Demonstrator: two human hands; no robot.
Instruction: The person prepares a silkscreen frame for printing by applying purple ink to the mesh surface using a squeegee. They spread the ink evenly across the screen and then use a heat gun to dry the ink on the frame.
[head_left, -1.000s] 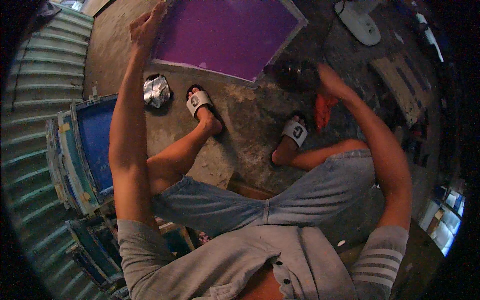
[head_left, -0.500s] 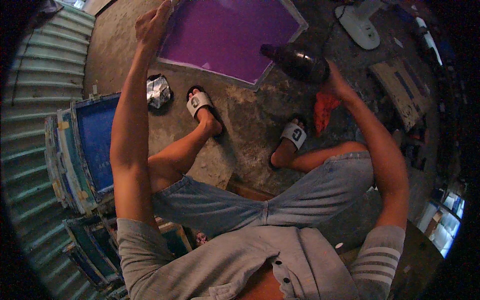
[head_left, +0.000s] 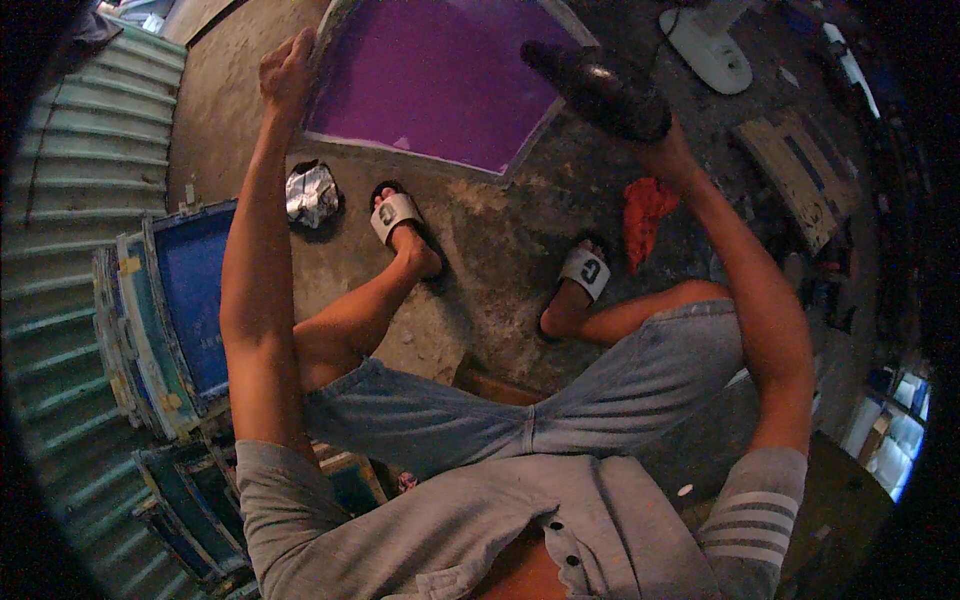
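On the concrete floor (head_left: 500, 260), a purple screen frame (head_left: 440, 75) is propped at a slant, steadied at its edge by the closed left hand (head_left: 288, 70). A dark bottle (head_left: 600, 88) is gripped in the right hand (head_left: 668, 150), tipped neck-first over the mesh.

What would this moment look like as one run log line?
left hand: grips edge of purple screen | right hand: holds dark bottle tilted over screen | red rag on floor by right foot
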